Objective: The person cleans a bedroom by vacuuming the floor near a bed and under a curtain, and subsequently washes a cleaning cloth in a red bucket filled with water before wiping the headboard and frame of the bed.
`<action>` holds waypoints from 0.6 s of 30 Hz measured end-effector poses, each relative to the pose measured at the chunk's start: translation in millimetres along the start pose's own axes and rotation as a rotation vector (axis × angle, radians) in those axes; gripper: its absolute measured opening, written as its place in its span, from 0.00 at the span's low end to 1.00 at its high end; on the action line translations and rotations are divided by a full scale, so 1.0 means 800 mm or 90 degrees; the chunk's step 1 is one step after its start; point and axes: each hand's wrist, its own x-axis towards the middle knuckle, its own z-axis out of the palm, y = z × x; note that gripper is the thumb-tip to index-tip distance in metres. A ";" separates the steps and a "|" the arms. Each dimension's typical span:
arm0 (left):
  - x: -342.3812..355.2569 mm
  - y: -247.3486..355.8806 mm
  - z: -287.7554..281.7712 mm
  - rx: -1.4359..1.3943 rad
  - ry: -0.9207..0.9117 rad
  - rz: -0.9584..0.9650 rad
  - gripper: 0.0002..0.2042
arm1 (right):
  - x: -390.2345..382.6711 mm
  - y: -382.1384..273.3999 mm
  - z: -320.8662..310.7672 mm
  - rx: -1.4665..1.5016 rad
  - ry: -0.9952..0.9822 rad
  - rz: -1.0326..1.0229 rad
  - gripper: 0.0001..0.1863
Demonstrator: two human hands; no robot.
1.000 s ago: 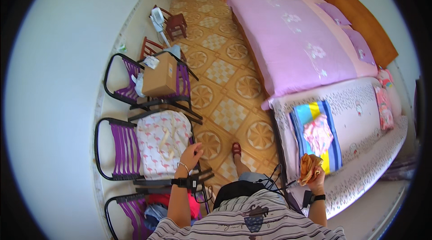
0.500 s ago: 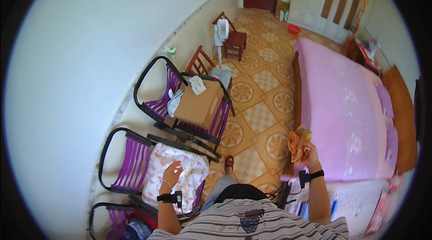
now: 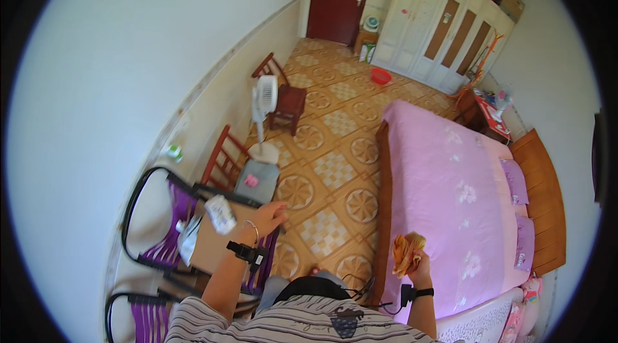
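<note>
My right hand (image 3: 420, 268) is closed around a crumpled orange-yellow cloth (image 3: 405, 253), held up in front of the near left side of the bed. My left hand (image 3: 265, 219) reaches forward with nothing in it, its fingers loosely stretched out. It hangs beside a cardboard box (image 3: 215, 243) that rests on a purple-strapped chair. On the box lie a white packet (image 3: 221, 214) and a pale plastic bag (image 3: 188, 240). Part of the box is hidden behind my left forearm.
Ahead stand a wooden chair with a grey seat (image 3: 256, 182), a white standing fan (image 3: 265, 95) and a dark red chair (image 3: 288, 101). The bed with a pink cover (image 3: 444, 195) fills the right. A red basin (image 3: 380, 76) sits by the white wardrobe (image 3: 412, 21).
I have moved forward past the flamingo-print bag, and the fan and chairs are closer. My left hand has moved from above that bag to beside the box. The cloth stays in my right hand.
</note>
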 end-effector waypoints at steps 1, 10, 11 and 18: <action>0.039 0.001 -0.001 0.033 -0.011 0.031 0.18 | 0.018 -0.009 0.008 0.001 -0.006 0.006 0.19; 0.255 -0.123 -0.026 0.053 -0.033 -0.120 0.20 | 0.302 -0.139 0.098 -0.078 -0.038 -0.056 0.23; 0.274 -0.132 -0.034 0.061 -0.033 -0.119 0.20 | 0.338 -0.155 0.129 -0.087 -0.035 -0.062 0.19; 0.428 -0.174 -0.091 0.020 0.114 -0.246 0.18 | 0.580 -0.240 0.352 -0.172 -0.145 -0.070 0.20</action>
